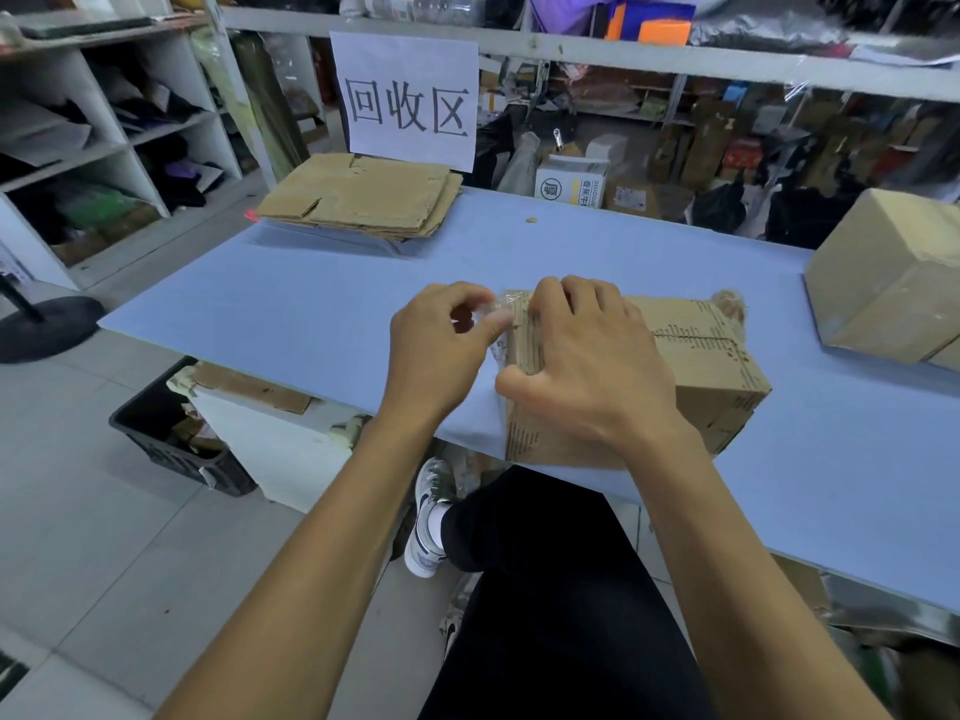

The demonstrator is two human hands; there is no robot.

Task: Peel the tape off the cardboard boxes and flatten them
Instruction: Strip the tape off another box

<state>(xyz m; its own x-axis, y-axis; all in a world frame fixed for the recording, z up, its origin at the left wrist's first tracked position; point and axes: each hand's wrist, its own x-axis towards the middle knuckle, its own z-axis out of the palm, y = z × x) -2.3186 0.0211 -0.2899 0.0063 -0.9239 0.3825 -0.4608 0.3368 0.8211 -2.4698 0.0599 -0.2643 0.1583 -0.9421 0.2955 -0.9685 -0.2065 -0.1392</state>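
Note:
A small brown cardboard box with dark printed marks lies at the near edge of the blue table. My right hand rests on top of the box's left end, fingers curled over its far edge and thumb against its left face. My left hand is just left of the box and pinches a strip of clear tape that leads from the box's top left corner. A wad of crumpled tape clings to the box's far right corner.
A stack of flattened cardboard lies at the table's far left under a white paper sign. A larger closed box stands at the right. A black crate with scraps sits on the floor beside the table. Cluttered shelves line the back and left.

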